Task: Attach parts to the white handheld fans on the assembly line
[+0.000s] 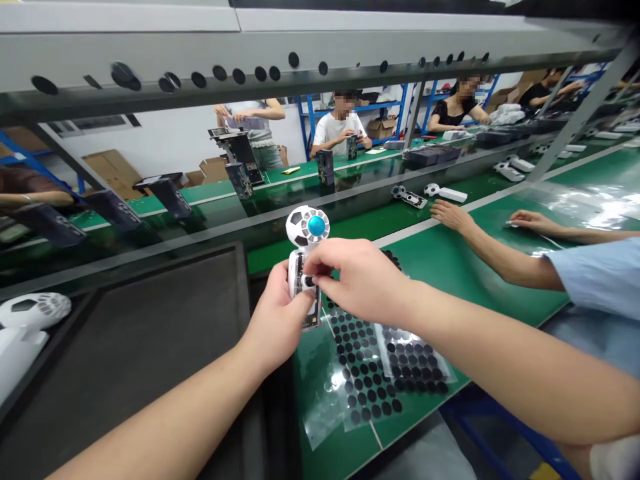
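My left hand [280, 320] is wrapped round the lower body of a white handheld device with a soccer-ball head [300, 227], holding it upright. A teal disc ringed by grey segments shows on the head, and the handle's inner electronics are exposed. My right hand [360, 277] is closed in a pinch over the handle. Its fingertips meet at a small round dark-and-white spot there; what they pinch is too small to make out. Under the right forearm lie clear sheets of round black stickers [370, 373] on the green bench.
A black tray [170, 333] lies at left, with another soccer-ball device [35, 310] at its edge. Black discs [219, 73] stick to the overhead beam [350, 47]. At right are a co-worker's hands [455, 217], near opened devices [410, 197]. Beyond, dark blocks [325, 167] stand along the line.
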`<move>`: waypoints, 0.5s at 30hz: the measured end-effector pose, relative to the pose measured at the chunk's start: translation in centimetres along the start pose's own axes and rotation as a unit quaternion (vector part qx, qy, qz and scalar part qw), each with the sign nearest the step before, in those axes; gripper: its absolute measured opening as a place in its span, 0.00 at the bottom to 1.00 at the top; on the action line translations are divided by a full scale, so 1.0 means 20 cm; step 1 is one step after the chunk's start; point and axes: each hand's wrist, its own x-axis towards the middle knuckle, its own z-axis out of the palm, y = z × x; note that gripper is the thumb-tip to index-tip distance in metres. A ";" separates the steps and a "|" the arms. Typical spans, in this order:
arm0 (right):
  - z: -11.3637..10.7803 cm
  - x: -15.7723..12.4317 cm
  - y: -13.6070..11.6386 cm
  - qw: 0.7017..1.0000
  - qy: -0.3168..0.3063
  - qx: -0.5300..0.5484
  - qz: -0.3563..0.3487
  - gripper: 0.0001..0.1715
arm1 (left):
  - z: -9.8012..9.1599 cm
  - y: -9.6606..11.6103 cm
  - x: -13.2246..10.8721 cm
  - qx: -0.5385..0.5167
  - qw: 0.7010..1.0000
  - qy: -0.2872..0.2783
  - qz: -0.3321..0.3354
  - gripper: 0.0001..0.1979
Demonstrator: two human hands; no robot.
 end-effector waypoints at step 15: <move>-0.22 0.03 -0.25 0.986 -0.071 -0.131 -0.076 0.11 | 0.04 0.22 -0.15 -0.030 0.999 0.009 0.031 0.23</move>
